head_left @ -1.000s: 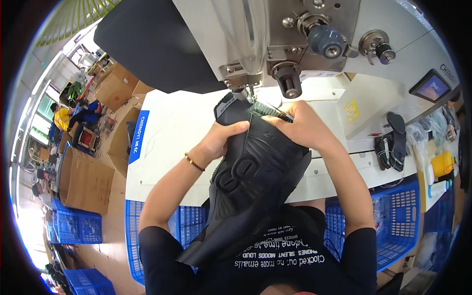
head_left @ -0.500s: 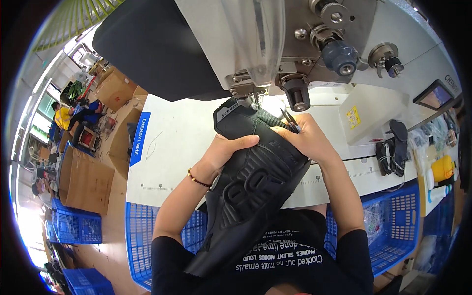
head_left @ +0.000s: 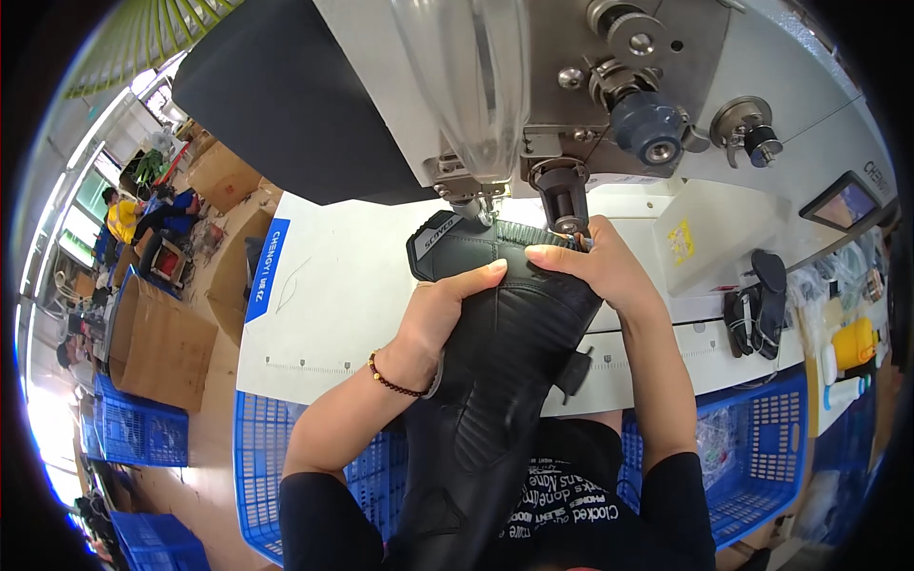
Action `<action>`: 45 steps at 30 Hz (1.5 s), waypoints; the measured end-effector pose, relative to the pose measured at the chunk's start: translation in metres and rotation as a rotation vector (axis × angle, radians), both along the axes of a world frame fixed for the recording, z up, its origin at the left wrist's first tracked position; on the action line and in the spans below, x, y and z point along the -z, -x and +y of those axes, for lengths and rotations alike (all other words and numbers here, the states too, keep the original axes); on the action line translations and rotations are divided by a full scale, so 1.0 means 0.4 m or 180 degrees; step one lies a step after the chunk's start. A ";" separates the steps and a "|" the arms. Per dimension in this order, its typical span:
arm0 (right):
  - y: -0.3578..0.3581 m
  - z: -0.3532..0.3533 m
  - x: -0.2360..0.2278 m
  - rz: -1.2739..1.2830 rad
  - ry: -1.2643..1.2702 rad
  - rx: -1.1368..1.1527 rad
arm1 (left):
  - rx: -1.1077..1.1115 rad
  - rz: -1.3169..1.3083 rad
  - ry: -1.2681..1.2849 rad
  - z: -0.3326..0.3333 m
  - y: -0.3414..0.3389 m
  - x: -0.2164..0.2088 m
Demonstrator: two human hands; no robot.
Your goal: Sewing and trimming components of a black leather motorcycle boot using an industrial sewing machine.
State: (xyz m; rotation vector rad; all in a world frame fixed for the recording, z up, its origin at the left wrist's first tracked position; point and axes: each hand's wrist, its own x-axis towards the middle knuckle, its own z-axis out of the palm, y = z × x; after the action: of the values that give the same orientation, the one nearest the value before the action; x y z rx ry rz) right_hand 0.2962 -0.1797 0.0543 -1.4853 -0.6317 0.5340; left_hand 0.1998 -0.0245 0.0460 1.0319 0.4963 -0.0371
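Note:
A black leather boot upper (head_left: 486,395) with ribbed padded panels and a pale label patch lies across the front of the sewing machine table, its shaft hanging toward my lap. Its top edge sits under the presser foot (head_left: 486,211) of the sewing machine (head_left: 609,67). My left hand (head_left: 428,319) is closed on the upper's left side, thumb pressed on the leather. My right hand (head_left: 611,271) pinches the far right edge, thumb on top and fingers hidden behind. A small dark tab (head_left: 574,373) sticks out on the upper's right side.
Blue plastic baskets (head_left: 771,428) stand below the white table (head_left: 305,328) on both sides. Black strapped items (head_left: 757,305) lie at the table's right. Cardboard boxes (head_left: 162,333) stand at left, and a person in yellow (head_left: 121,219) sits farther back.
The boot upper has turned, so its shaft hangs straighter down and other ribbed panels face up. The pointed dark tool seen in my right hand is now hidden. Both hands keep hold of the upper.

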 end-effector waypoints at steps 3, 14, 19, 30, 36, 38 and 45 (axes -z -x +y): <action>-0.008 0.004 0.026 -0.0043 -0.0043 0.0015 | 0.0011 -0.0040 0.0025 -0.001 0.004 0.001; -0.040 0.008 0.026 0.0124 -0.0187 -0.0248 | -0.0015 0.0100 0.0091 0.012 -0.017 -0.001; -0.034 0.024 0.029 -0.0044 -0.0260 -0.0049 | 0.0008 0.0439 -0.0191 0.015 -0.016 -0.020; -0.057 0.028 0.027 -0.0143 -0.0123 0.0028 | 0.0067 -0.0073 -0.0619 0.013 -0.023 -0.048; -0.078 0.029 0.048 -0.0414 -0.0402 -0.0111 | 0.0177 -0.0170 -0.0726 0.025 -0.040 -0.037; -0.085 0.028 0.061 -0.0528 -0.0336 -0.0109 | 0.0162 -0.0313 -0.0647 0.032 -0.048 -0.026; -0.056 0.034 0.037 -0.0530 -0.0404 0.0176 | 0.0359 -0.0444 -0.0902 0.063 -0.067 -0.012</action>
State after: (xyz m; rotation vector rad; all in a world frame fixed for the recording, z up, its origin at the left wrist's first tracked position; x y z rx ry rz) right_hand 0.3186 -0.1660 0.0394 -1.4318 -0.7389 0.3237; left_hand 0.2265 0.0005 0.0509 1.3297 0.3211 0.0055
